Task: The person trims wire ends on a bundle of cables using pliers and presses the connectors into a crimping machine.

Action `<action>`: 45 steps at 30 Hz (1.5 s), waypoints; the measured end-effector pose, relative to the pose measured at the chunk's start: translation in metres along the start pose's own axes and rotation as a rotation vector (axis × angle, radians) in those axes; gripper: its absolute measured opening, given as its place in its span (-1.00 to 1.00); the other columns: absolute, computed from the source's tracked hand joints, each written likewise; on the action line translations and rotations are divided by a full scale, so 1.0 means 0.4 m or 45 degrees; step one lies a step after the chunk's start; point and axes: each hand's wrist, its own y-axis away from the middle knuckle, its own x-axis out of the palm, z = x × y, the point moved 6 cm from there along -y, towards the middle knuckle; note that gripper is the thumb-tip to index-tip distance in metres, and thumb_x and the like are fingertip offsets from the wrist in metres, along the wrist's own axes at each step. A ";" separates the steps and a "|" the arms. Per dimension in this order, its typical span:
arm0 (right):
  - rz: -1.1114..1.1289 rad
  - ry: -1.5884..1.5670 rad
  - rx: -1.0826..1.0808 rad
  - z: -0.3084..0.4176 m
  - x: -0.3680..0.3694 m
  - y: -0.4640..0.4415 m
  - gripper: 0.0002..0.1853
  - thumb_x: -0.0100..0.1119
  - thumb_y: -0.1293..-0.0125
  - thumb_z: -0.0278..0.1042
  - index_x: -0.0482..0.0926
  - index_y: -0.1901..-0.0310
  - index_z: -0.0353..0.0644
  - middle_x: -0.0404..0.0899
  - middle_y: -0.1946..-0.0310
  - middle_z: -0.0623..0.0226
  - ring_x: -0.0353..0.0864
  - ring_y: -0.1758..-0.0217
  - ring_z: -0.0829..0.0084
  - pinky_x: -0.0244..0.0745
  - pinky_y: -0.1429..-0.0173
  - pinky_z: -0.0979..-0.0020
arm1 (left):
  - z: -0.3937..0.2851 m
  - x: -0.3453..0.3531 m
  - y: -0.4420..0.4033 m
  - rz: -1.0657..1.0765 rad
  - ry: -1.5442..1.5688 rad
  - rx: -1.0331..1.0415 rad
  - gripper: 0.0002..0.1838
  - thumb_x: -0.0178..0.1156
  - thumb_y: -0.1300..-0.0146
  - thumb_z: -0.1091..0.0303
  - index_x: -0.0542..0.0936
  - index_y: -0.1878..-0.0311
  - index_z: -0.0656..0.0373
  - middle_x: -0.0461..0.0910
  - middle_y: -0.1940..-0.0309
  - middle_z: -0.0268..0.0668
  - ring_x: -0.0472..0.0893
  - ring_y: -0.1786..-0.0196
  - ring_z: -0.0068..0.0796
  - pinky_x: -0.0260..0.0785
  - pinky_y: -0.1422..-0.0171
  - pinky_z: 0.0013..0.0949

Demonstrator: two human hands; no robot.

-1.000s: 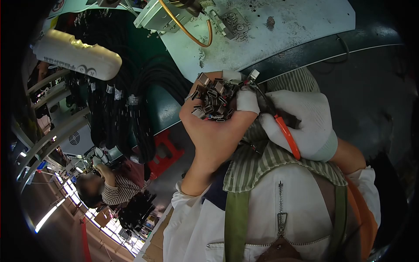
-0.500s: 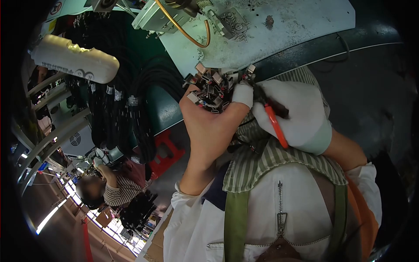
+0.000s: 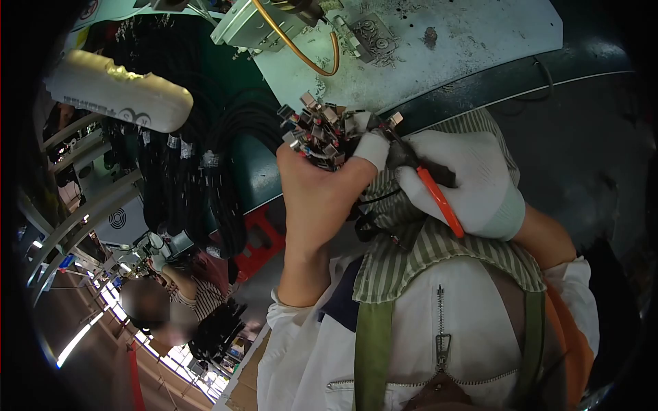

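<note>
My left hand [image 3: 322,195], bare with white coverings on its thumb and a fingertip, is wrapped round a bundle of cable connectors [image 3: 317,133] with metal ends pointing up. In my right hand [image 3: 466,178], which wears a white glove, is a pair of pliers or cutters [image 3: 439,198] with red handles. The tool's jaws are close to my left thumb, beside a single metal-ended connector [image 3: 395,119]. Whether the jaws grip it is too small to tell. Black cable ends [image 3: 377,229] hang below my left hand, over the striped apron [image 3: 439,264].
Above my hands is a pale work plate [image 3: 452,61] with metal scraps and a machine [image 3: 257,27] with a copper-coloured tube. Black cable bundles [image 3: 205,185] hang at the left, near a white bottle-like container [image 3: 123,92]. A person [image 3: 195,298] sits at the lower left, beyond a red stand [image 3: 260,240].
My left hand and the bundle have shifted left, and the bundle is tilted more to the left. The red-handled tool has moved slightly left and up since the earliest frame.
</note>
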 end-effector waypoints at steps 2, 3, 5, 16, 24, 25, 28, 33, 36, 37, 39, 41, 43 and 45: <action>-0.020 -0.013 0.059 -0.027 0.014 -0.017 -0.82 0.24 -0.14 -0.34 0.47 0.44 -0.23 0.42 0.67 0.17 0.48 0.62 0.16 0.34 0.52 0.33 | 0.039 -0.012 -0.047 0.067 0.131 -0.126 -0.84 0.31 -0.03 0.54 0.56 0.30 0.34 0.50 0.56 -0.44 0.41 0.52 -0.73 0.25 0.45 -0.55; -0.023 0.022 0.120 -0.033 -0.002 -0.034 -0.80 0.23 -0.15 -0.34 0.44 0.46 -0.24 0.40 0.67 0.15 0.48 0.62 0.14 0.33 0.51 0.32 | 0.059 -0.018 -0.071 0.119 0.261 -0.218 -0.86 0.30 -0.05 0.53 0.55 0.32 0.33 0.47 0.60 -0.45 0.37 0.56 -0.72 0.18 0.51 -0.54; -0.177 0.150 0.042 -0.055 -0.031 -0.069 -0.72 0.20 -0.19 -0.27 0.38 0.51 -0.26 0.36 0.68 0.12 0.47 0.60 0.14 0.29 0.48 0.30 | 0.066 -0.031 -0.115 0.158 0.364 -0.162 -0.91 0.16 -0.17 0.44 0.46 0.37 0.22 0.30 0.64 -0.50 0.23 0.63 -0.71 0.03 0.54 -0.55; 0.094 -0.066 0.201 -0.130 -0.065 -0.304 -0.68 0.14 -0.25 -0.18 0.51 0.41 -0.35 0.46 0.72 0.37 0.46 0.71 0.64 0.37 0.63 0.57 | 0.039 -0.003 -0.275 0.445 0.339 -0.031 -0.82 0.14 -0.21 0.35 0.38 0.45 0.13 0.19 0.70 -0.51 0.17 0.64 -0.68 -0.01 0.54 -0.52; 0.277 -0.149 0.413 -0.127 -0.068 -0.317 -0.70 0.16 -0.22 -0.19 0.51 0.43 -0.32 0.45 0.72 0.38 0.44 0.73 0.64 0.35 0.66 0.58 | 0.004 -0.014 -0.281 0.251 0.047 0.028 -0.86 0.14 -0.13 0.50 0.47 0.53 0.23 0.36 0.70 -0.45 0.31 0.65 -0.69 0.10 0.57 -0.54; 0.279 -0.150 0.413 -0.129 -0.067 -0.316 -0.70 0.16 -0.22 -0.19 0.51 0.43 -0.32 0.45 0.72 0.38 0.44 0.73 0.64 0.35 0.66 0.58 | 0.007 -0.018 -0.283 0.246 0.035 0.032 -0.90 0.14 -0.12 0.52 0.50 0.50 0.25 0.37 0.69 -0.45 0.32 0.64 -0.69 0.12 0.57 -0.54; 0.268 -0.159 0.373 -0.135 -0.063 -0.319 -0.70 0.15 -0.22 -0.20 0.50 0.46 -0.30 0.45 0.72 0.38 0.43 0.74 0.65 0.34 0.67 0.58 | 0.021 -0.015 -0.286 0.321 0.093 -0.065 -0.78 0.17 -0.13 0.38 0.42 0.59 0.15 0.33 0.73 -0.45 0.29 0.67 -0.65 0.08 0.56 -0.52; 0.223 -0.101 0.373 -0.128 -0.068 -0.319 -0.72 0.15 -0.22 -0.23 0.51 0.49 -0.30 0.46 0.73 0.38 0.44 0.74 0.63 0.34 0.66 0.58 | 0.018 -0.009 -0.282 0.227 0.085 -0.105 -0.82 0.20 -0.12 0.36 0.44 0.52 0.16 0.34 0.73 -0.44 0.30 0.67 -0.66 0.10 0.56 -0.53; 0.213 -0.174 0.361 -0.132 -0.062 -0.324 -0.72 0.15 -0.20 -0.23 0.52 0.49 -0.31 0.47 0.73 0.38 0.47 0.73 0.61 0.36 0.64 0.58 | 0.018 -0.014 -0.281 0.205 0.103 -0.107 -0.83 0.22 -0.11 0.36 0.45 0.46 0.18 0.35 0.72 -0.43 0.31 0.67 -0.65 0.12 0.56 -0.53; 0.208 -0.174 0.356 -0.134 -0.064 -0.325 -0.72 0.15 -0.20 -0.23 0.52 0.49 -0.31 0.47 0.73 0.38 0.47 0.73 0.61 0.36 0.64 0.58 | 0.016 -0.011 -0.283 0.241 0.093 -0.104 -0.84 0.23 -0.10 0.36 0.46 0.44 0.19 0.37 0.71 -0.41 0.33 0.66 -0.64 0.13 0.57 -0.53; 0.202 -0.101 0.314 -0.135 -0.066 -0.324 -0.73 0.15 -0.19 -0.23 0.52 0.49 -0.30 0.46 0.74 0.39 0.48 0.72 0.61 0.37 0.63 0.58 | 0.016 -0.007 -0.286 0.278 0.080 -0.102 -0.84 0.24 -0.08 0.37 0.46 0.42 0.20 0.38 0.70 -0.40 0.35 0.66 -0.63 0.14 0.57 -0.54; 0.209 -0.115 0.286 -0.139 -0.064 -0.323 -0.73 0.16 -0.18 -0.23 0.52 0.49 -0.31 0.45 0.74 0.39 0.48 0.71 0.61 0.37 0.63 0.58 | 0.017 -0.018 -0.286 0.185 0.105 -0.021 -0.84 0.23 -0.06 0.38 0.46 0.41 0.21 0.40 0.69 -0.38 0.36 0.66 -0.62 0.14 0.57 -0.54; 0.223 -0.128 0.221 -0.140 -0.062 -0.324 -0.72 0.16 -0.18 -0.23 0.52 0.48 -0.31 0.45 0.74 0.40 0.48 0.71 0.61 0.37 0.63 0.58 | 0.008 -0.015 -0.283 0.181 0.096 -0.040 -0.84 0.22 -0.05 0.38 0.46 0.40 0.22 0.41 0.68 -0.37 0.37 0.66 -0.62 0.16 0.57 -0.54; 0.235 -0.135 0.173 -0.137 -0.062 -0.326 -0.72 0.17 -0.18 -0.23 0.51 0.48 -0.31 0.44 0.73 0.40 0.48 0.71 0.62 0.37 0.62 0.58 | -0.001 -0.014 -0.277 0.122 0.045 -0.013 -0.84 0.22 -0.05 0.37 0.46 0.40 0.21 0.41 0.67 -0.37 0.37 0.65 -0.63 0.16 0.57 -0.54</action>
